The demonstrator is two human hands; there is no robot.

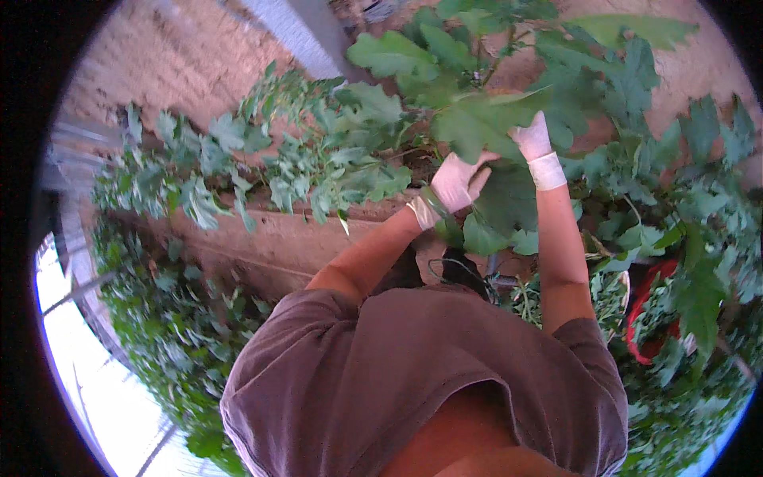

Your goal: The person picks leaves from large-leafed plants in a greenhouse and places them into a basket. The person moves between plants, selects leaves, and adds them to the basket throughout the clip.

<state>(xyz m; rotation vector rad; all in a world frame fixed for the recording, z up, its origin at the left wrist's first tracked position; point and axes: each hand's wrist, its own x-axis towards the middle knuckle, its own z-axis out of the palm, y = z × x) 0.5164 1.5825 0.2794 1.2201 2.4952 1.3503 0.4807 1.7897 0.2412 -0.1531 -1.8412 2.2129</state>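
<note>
Both of my hands wear pale thin gloves with cuffs at the wrist. My left hand (pixel 458 182) is low among the leaves of a tall leafy plant, with a finger and thumb pointing right; whether anything is pinched there I cannot tell. Higher and to the right, my right hand (pixel 532 138) is against a broad lobed leaf (pixel 483 122), which hides most of its fingers. A darker large leaf (pixel 506 200) hangs between my forearms. The plant's stem (pixel 498 62) rises beyond my hands.
A row of similar leafy plants (pixel 334 155) runs left along a raised soil edge (pixel 268 238). A concrete post (pixel 298 36) stands beyond it. At my right is a red-rimmed container (pixel 635 322) with cut greenery beside it. Thin green cord (pixel 456 262) lies near my feet.
</note>
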